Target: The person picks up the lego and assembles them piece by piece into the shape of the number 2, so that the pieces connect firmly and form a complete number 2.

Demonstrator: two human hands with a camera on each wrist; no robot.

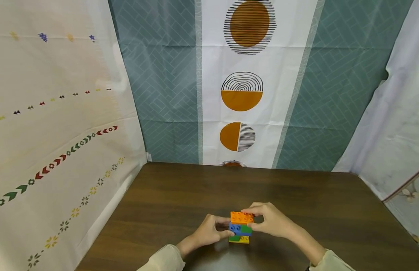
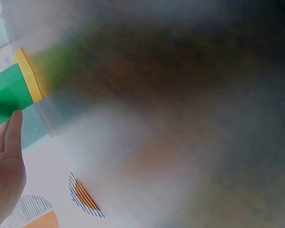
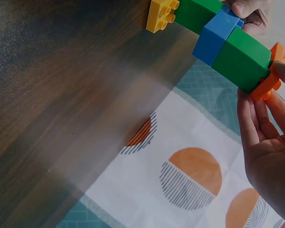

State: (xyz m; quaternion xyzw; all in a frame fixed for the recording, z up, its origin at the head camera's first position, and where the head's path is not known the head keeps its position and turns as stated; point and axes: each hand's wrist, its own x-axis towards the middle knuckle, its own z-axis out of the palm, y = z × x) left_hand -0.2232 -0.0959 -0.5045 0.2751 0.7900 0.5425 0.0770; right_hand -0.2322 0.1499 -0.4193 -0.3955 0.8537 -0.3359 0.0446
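Note:
A stack of toy building bricks stands upright on the table between both hands. At its bottom is a yellow brick [image 3: 160, 15], then a lower green brick [image 3: 197, 12], a blue brick [image 1: 235, 229], an upper green brick [image 3: 242, 59] and an orange brick [image 1: 242, 217] on top. The bricks are set offset from each other. My left hand [image 1: 209, 230] pinches the blue brick from the left side, thumb near, fingers behind. From the right, my right hand [image 1: 272, 221] grips the orange brick between thumb and fingers. The left wrist view is mostly blurred.
The brown wooden table [image 1: 182, 195] reaches back to a patterned curtain [image 1: 169, 94] in teal and white. A cream cloth [image 1: 60, 131] hangs along the left edge, and a white cloth [image 1: 389, 124] hangs on the right.

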